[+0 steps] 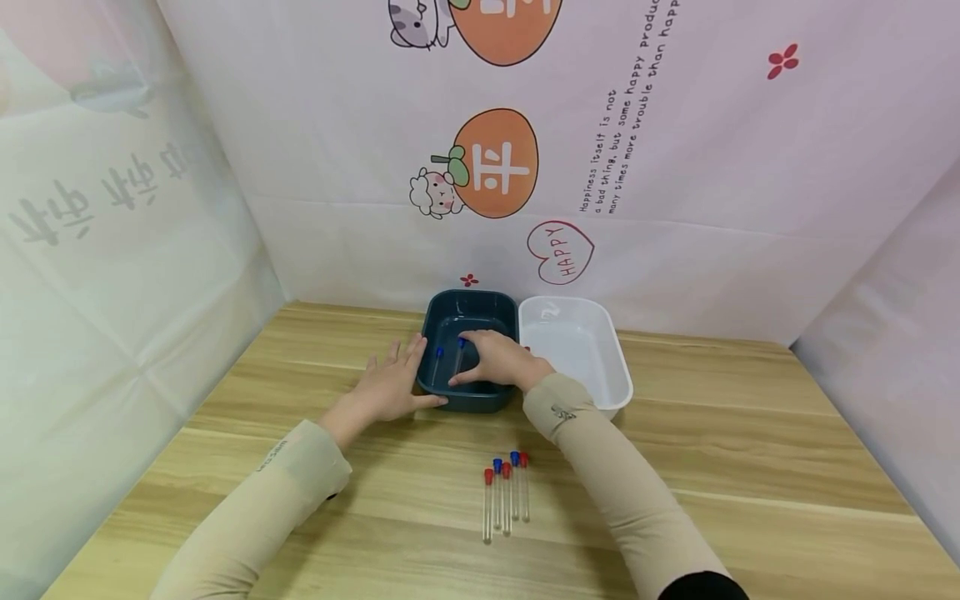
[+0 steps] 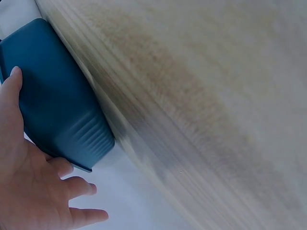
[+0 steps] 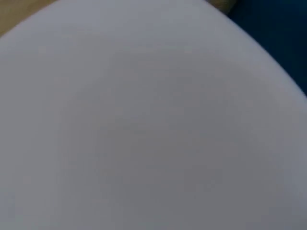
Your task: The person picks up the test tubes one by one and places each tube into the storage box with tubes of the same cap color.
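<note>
The dark teal bin (image 1: 468, 402) stands at the back of the table. My left hand (image 1: 387, 389) rests against its left side with the fingers spread and the thumb at the front wall. In the left wrist view, that hand touches the bin's outer wall (image 2: 62, 91). My right hand (image 1: 498, 360) reaches inside the bin, thumb and forefinger apart. Between them lies a blue-capped tube (image 1: 461, 343), its cap close to the forefinger; contact is hard to tell. Left of it is another blue-capped tube (image 1: 439, 353). The right wrist view shows no hand, only blurred white.
A white bin (image 1: 621, 367) stands right beside the teal one, with a bit of red at its left edge, partly hidden by the right hand. Several clear tubes (image 1: 507, 500) with red and blue caps lie on the wooden table (image 1: 390, 517). A printed cloth (image 1: 675, 275) hangs behind.
</note>
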### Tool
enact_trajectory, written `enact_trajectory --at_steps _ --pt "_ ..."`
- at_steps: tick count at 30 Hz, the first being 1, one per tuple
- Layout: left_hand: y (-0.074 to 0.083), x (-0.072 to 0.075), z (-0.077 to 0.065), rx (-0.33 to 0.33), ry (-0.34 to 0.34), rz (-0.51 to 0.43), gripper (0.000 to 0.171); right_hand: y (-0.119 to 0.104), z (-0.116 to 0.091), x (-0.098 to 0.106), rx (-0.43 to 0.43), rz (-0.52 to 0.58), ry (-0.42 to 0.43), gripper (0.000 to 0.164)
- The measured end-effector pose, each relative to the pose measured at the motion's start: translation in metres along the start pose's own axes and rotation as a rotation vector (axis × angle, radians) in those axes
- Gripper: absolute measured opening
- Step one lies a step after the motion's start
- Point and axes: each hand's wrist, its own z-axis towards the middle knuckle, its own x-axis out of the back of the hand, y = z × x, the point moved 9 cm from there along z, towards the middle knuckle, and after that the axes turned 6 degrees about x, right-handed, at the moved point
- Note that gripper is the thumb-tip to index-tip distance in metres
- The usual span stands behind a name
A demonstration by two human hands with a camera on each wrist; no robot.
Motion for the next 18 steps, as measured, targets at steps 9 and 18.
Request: enact_trajectory --at_steps 9,18 --pt "-0.002 0.0 0.002 0.0 0.001 0.002 0.111 -0.007 0.009 -0.005 0.01 0.005 -0.005 0.092" --pt "-0.003 -0.001 0.002 -0.005 0.005 0.02 0.111 -0.005 0.018 -0.018 0.014 -0.05 -0.02 0.091"
